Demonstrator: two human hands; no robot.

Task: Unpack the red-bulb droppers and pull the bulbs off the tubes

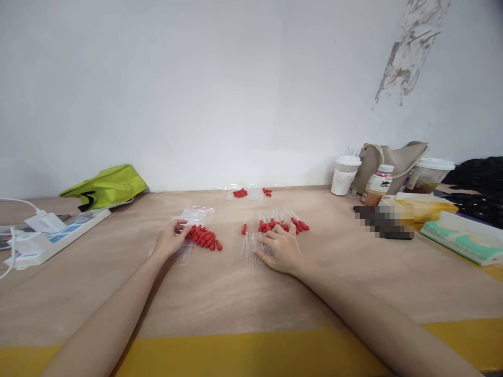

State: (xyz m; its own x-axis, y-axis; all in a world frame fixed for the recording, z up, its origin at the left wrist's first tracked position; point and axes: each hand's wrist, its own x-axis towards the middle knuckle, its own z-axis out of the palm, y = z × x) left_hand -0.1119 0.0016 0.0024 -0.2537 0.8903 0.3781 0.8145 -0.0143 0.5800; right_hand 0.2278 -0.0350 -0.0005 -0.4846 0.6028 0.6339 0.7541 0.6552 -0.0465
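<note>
My left hand (170, 238) reaches to a loose heap of red rubber bulbs (204, 237) on the table, its fingertips pinched at the heap's left edge beside clear plastic bags (195, 214). My right hand (280, 247) lies palm down, fingers spread, over a bundle of clear glass dropper tubes (250, 247). Just beyond it lie several assembled droppers with red bulbs (283, 222). One single red bulb (244, 229) sits between the two groups.
More red bulbs on a clear bag (249, 192) lie near the wall. A green bag (106, 186) and a power strip (58, 235) are at the left. Cups (345, 174), a bottle (377, 185), a beige bag (393, 162) and boxes (463, 235) stand at the right.
</note>
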